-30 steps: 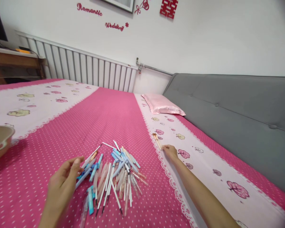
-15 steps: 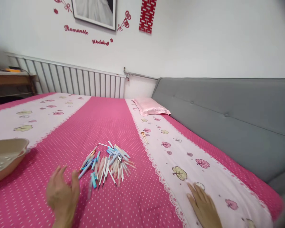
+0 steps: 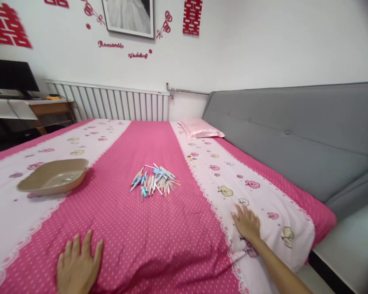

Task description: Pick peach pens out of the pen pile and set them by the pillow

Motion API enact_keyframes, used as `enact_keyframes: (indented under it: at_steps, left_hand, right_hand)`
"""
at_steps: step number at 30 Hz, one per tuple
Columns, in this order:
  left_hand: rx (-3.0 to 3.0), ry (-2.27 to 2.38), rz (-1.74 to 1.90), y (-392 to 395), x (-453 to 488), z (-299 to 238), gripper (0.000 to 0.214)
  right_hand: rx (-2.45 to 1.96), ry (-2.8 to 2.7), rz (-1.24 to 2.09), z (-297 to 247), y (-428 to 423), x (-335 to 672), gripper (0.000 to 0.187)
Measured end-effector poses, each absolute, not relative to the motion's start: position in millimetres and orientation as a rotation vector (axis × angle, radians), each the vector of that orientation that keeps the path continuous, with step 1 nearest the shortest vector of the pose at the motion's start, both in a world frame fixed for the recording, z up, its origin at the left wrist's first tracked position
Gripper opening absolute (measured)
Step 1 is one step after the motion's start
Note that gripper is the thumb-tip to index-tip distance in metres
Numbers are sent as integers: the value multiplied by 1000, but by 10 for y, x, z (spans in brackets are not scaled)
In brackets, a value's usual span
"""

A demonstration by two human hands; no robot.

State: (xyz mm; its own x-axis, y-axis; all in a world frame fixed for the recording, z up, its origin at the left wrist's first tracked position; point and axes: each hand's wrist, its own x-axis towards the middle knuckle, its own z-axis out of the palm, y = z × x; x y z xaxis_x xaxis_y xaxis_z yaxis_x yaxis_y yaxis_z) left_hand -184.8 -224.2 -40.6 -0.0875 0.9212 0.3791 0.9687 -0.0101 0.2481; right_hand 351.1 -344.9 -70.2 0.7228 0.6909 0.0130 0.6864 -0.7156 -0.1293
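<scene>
My left hand (image 3: 79, 265) lies flat and open on the pink dotted bedsheet (image 3: 147, 228) near the bed's front edge, holding nothing. My right hand (image 3: 247, 222) also rests flat with fingers spread, on the pale flowered strip of the sheet. A heap of several pens (image 3: 155, 182), blue, white and clear, lies in the middle of the bed, well beyond both hands. A couple of small orange-tipped sticks (image 3: 190, 160) lie apart to the right of the heap.
A beige shallow bowl (image 3: 53, 176) sits on the bed at the left. A pink pillow (image 3: 202, 128) lies at the far end beside the grey padded headboard (image 3: 288, 130). A radiator (image 3: 116, 104) and a desk (image 3: 33, 108) stand behind.
Both hands have drawn back from the pens to the bed's near edge and now lie flat. The view has pulled back, so the pens look farther away and the bowl shows fully.
</scene>
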Motion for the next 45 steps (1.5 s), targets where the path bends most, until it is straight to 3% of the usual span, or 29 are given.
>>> enact_keyframes:
  at_steps: [5, 19, 29, 45]
  left_hand:
    - [-1964, -2071, -511, -2312, -1709, -336, 66]
    - [-2069, -2117, -496, -2576, -1738, -439, 65]
    - [-2129, -2282, -232, -2494, -1828, -480, 67]
    - [-2160, -2377, -131, -2382, -1860, -494, 73]
  right_hand:
    - [-2795, -1112, 99, -710, -3457, 3532, 61]
    - [-2771, -1114, 250, -721, -3458, 3615, 65]
    - [-2766, -1132, 305, -706, -3471, 3640, 68]
    - [-2764, -1131, 302, -733, -3455, 3660, 69]
